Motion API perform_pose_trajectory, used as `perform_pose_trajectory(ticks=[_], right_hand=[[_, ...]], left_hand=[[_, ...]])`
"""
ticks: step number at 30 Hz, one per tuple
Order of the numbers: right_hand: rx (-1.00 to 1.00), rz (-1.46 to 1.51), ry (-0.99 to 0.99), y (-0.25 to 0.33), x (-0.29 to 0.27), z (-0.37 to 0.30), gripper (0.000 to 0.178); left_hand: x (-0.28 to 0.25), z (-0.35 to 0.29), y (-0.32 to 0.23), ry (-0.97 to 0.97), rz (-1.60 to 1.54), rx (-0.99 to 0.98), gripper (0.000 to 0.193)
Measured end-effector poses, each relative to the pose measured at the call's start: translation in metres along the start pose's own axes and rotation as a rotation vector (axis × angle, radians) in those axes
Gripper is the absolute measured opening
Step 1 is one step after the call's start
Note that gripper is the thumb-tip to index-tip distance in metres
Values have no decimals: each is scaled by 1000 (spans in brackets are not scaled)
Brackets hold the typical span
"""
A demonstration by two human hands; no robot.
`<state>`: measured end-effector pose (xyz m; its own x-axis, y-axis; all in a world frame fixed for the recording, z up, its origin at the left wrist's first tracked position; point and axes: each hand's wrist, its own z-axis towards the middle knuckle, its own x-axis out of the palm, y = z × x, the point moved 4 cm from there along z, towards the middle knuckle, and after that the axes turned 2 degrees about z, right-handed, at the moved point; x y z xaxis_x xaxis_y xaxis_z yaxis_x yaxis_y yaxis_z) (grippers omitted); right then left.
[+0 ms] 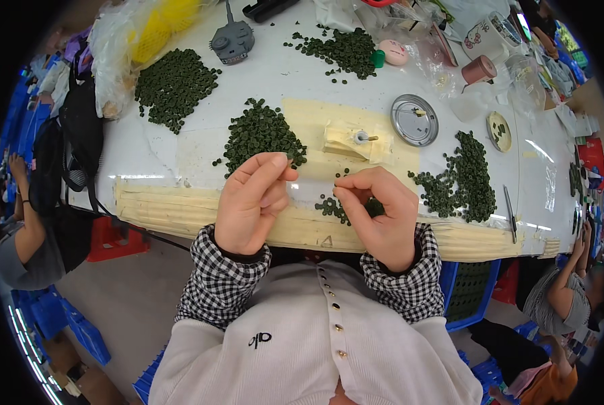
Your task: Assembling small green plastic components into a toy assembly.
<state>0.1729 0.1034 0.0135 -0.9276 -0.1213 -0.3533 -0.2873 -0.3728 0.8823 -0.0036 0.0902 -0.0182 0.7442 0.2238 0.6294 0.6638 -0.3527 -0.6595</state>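
My left hand (251,202) is raised in front of a heap of small dark green round parts (261,135), thumb and forefinger pinched together. Dark green shows at its fingertips, but I cannot tell a held part from the heap behind. My right hand (383,212) also pinches with thumb and forefinger, apart from the left; anything between those tips is too small to make out. Beneath its fingers lies a small scatter of green parts (330,208), partly hidden by the hand. Beyond the hands, a block wrapped in yellowish tape (346,143) has a metal pin (364,137) on it.
More green heaps lie at the far left (174,88), far middle (346,54) and right (474,179). Around them are a grey model tank turret (232,42), a round metal lid (415,120), tweezers (510,214) and a cup (487,40). Yellowish tape (167,202) covers the table's front edge.
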Motion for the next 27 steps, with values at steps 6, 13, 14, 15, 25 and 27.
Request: perform_pose_trajectory(ticks=[6,13,14,15,25,27], right_hand=[[-143,-347,129,6,9,3,10],[-176,-385,150,21,16,0,11],[-196,-374,149,23,17,0,11],[-214,-364,146,26,17,-1,11],[-288,-450,291,37,27,-2,20],[-262,-448,252,37,19,1,19]], left_hand=[[-8,-4,-18,-33,-120,-19,12],[-20,-2,-46,27,-238,56,17],[-22,-3,-50,44,-260,70,19],[-24,-4,-54,64,-280,82,22],[-34,-39,-50,-51,-950,-46,20],[-25,-45,-40,-86,-881,-105,21]])
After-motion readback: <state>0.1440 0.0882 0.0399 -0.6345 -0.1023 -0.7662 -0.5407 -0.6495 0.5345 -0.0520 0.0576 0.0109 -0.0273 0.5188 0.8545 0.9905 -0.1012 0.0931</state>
